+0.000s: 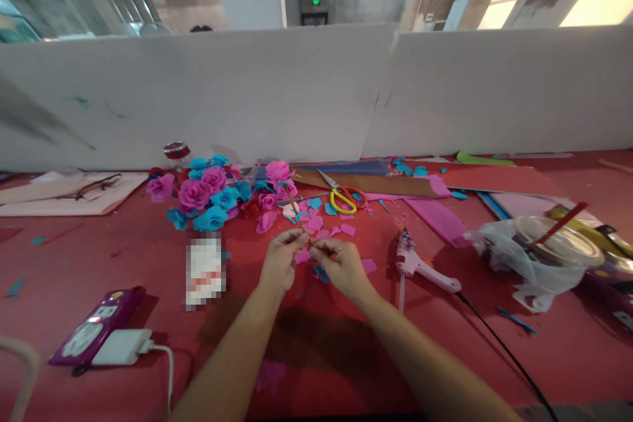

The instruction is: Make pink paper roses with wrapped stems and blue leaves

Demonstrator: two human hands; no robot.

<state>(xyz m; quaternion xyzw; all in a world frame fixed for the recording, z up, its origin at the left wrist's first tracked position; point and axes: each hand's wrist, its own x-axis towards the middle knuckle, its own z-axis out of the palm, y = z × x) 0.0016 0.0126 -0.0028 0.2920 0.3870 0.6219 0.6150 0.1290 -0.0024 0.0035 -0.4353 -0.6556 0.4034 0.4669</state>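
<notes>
My left hand pinches a thin brown flower stem between thumb and fingertips. Close beside it, my right hand is closed at the stem's lower end, its fingertips nearly touching the left ones. The stem leans up and away toward a pink paper flower; whether the two are joined I cannot tell. Pink paper petals and blue scraps lie around and beyond my hands. Scissors with yellow and orange handles rest just behind the petals. To the left is a bunch of pink, blue and red paper roses.
A pink glue gun with a black cord lies right of my hands. Farther right sits a lidded bowl in a plastic bag. On the left are a purple power strip, a white charger and eyeglasses. A white partition stands behind.
</notes>
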